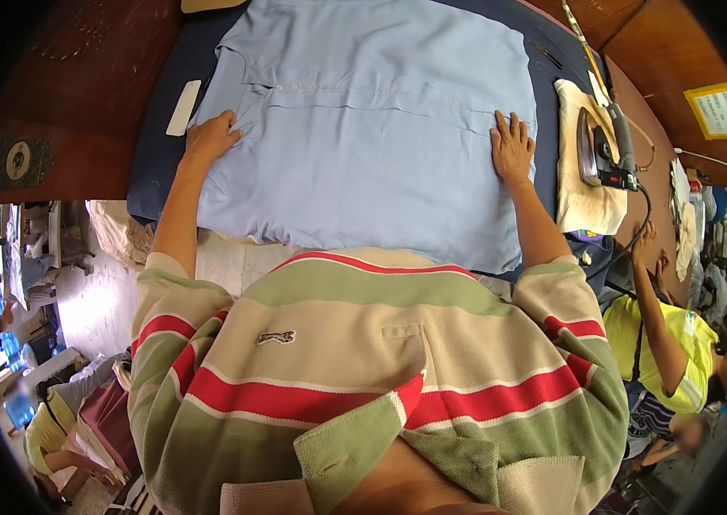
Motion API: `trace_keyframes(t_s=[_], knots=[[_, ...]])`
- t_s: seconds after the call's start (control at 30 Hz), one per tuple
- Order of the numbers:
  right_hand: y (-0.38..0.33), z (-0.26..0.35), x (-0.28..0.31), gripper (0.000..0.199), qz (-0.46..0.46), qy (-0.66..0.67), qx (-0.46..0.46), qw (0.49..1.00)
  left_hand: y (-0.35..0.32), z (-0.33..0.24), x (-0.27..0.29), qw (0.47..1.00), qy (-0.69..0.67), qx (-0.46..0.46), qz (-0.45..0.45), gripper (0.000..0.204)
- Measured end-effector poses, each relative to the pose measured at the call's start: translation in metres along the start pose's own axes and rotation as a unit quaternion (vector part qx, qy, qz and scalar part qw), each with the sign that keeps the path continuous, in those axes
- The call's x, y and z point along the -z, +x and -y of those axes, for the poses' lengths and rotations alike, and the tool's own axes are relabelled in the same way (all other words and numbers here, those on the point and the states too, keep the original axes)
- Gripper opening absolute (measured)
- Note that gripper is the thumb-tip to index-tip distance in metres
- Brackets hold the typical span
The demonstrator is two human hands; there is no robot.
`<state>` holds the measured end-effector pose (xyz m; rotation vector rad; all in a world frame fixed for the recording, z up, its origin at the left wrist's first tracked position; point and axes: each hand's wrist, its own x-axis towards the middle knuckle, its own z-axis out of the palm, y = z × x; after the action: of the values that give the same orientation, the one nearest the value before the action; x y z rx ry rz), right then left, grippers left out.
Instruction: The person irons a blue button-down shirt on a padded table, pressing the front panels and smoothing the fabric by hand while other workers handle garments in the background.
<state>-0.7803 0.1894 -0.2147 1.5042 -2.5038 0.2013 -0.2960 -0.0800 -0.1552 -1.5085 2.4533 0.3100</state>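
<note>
A light blue buttoned shirt lies spread across a dark blue padded surface, its button row running crosswise toward the left. My left hand is at the shirt's left edge, below the buttons, with the fingers drawn together on the fabric. At the opposite edge, my right hand rests on the cloth with its fingers apart. The near edge of the shirt hangs close to my body, and soft creases show there.
An iron with a cord rests on a folded cream cloth at the right. A white strip lies beside the shirt's left edge. Brown wooden panels stand at left and right. A person in a yellow top works at the right.
</note>
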Motion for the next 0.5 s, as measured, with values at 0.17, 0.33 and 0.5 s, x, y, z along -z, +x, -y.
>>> trace_keyframes(t_s=[0.17, 0.33, 0.5], knots=[[-0.004, 0.005, -0.003, 0.046, -0.007, -0.013, -0.008, 1.0, 0.011, 0.022, 0.003, 0.986, -0.149, -0.053, -0.054, 0.023], [-0.003, 0.004, 0.0, 0.046, 0.013, -0.012, -0.008, 1.0, 0.032, 0.034, -0.005, 0.964, -0.25, 0.018, -0.085, 0.024], [-0.003, 0.006, 0.003, 0.047, 0.029, -0.018, -0.006, 0.999, 0.018, -0.016, -0.025, 0.926, 0.008, 0.114, -0.36, 0.029]])
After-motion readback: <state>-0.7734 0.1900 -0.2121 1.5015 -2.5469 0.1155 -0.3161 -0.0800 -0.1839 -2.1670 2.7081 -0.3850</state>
